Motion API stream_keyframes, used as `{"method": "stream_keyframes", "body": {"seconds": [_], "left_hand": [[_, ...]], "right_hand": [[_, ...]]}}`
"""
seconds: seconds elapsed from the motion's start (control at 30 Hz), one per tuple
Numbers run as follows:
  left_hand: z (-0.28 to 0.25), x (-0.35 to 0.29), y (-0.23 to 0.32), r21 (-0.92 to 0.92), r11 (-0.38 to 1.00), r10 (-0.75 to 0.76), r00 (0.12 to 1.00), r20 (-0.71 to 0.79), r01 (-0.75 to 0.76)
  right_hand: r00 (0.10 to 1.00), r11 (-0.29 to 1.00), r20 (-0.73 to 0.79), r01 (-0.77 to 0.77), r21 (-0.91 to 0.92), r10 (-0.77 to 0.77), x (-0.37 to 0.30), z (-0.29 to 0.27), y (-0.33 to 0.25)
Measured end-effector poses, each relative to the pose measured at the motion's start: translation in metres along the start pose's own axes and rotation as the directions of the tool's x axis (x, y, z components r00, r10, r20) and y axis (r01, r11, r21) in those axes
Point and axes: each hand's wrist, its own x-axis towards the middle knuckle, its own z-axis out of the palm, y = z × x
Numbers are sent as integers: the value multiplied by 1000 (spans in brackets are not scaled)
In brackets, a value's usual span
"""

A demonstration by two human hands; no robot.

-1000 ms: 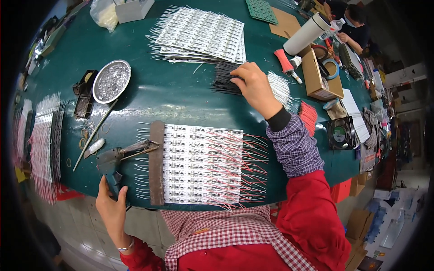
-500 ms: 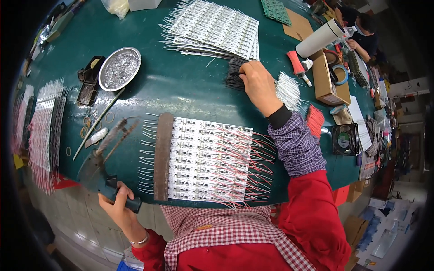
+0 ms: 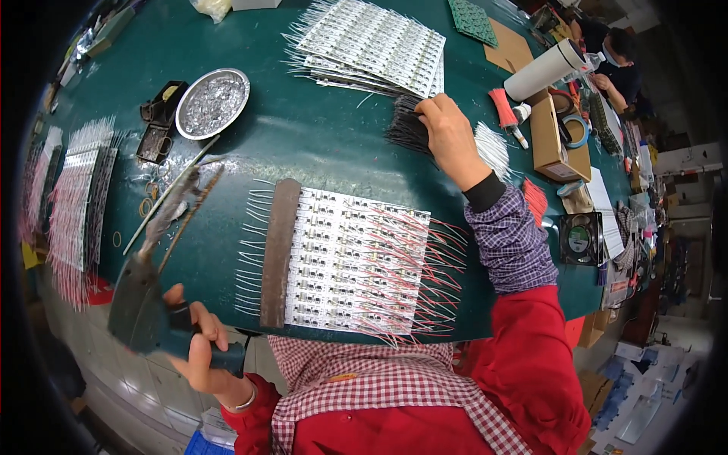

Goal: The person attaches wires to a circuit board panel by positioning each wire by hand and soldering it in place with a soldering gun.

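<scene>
The left hand (image 3: pixel 202 352) is wrapped around the grip of the gun (image 3: pixel 138 309), and the gun's long tip points up and away from the person, left of the board (image 3: pixel 326 262). The right hand (image 3: pixel 453 140) is at the black wires (image 3: pixel 406 127), with its thumb and fingers bent in. Its fingertips are partly hidden, so I cannot tell if they pinch a wire or just touch the pile. The black wires lie on the desk (image 3: pixel 318 144), beside the near edge of the stack (image 3: pixel 371 47) and left of the white wires (image 3: pixel 491 152). The board lies flat near the person, with a brown bar (image 3: pixel 280 254) across its left side and red wires (image 3: pixel 436 258) on its right.

A light pinch should work best, so the pile does not spread. The gun may be hot, so keep its tip off the wires and the bar
</scene>
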Motion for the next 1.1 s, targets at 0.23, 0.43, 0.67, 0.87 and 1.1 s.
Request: {"method": "stream_keyframes", "body": {"seconds": [0.23, 0.43, 0.67, 0.87, 1.1], "left_hand": [[20, 0, 15, 28, 999, -15, 1000, -23, 16], [33, -12, 5, 28, 997, -68, 998, 5, 68], [26, -13, -3, -16, 992, -130, 990, -51, 129], [41, -18, -7, 103, 937, -332, 942, -40, 335], [31, -31, -27, 483, 843, -330, 937, 117, 237]], "right_hand": [[977, 972, 76, 208, -111, -201, 19, -42, -52], [787, 758, 425, 585, -287, -447, 26, -19, -105], [818, 833, 409, 514, -205, -404, 19, -10, -113], [952, 937, 217, 141, 320, -218, -13, -12, -120], [984, 906, 117, 72, 418, -132, -45, 0, -117]]}}
